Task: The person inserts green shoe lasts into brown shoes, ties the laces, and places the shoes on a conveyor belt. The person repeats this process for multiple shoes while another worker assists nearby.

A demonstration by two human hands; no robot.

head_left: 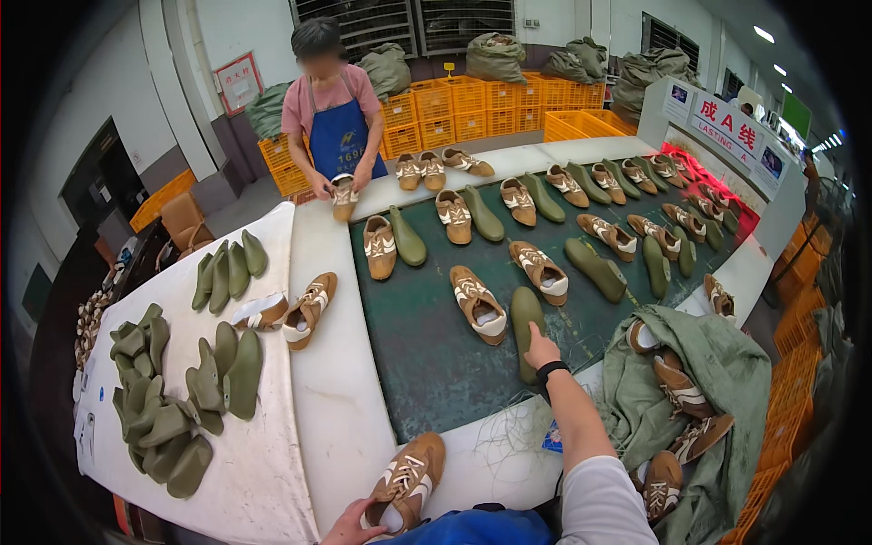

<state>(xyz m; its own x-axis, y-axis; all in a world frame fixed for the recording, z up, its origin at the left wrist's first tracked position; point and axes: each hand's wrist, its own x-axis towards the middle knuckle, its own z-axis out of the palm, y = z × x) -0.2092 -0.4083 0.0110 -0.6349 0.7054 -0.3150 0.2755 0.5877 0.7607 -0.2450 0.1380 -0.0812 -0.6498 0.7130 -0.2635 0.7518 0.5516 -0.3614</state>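
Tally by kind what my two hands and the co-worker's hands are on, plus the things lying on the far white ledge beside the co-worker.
Brown-and-white shoes: 5 (1 at the left hand, 1 in the co-worker's hands, 3 on the ledge)
Green shoe last: 1 (under the right hand)
Total: 6

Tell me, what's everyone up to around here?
The person's left hand holds a brown-and-white shoe at the near edge, while the right hand touches a green foot-shaped form on the green surface. At the far side, a co-worker in a blue apron holds another shoe. More shoes and forms lie around.
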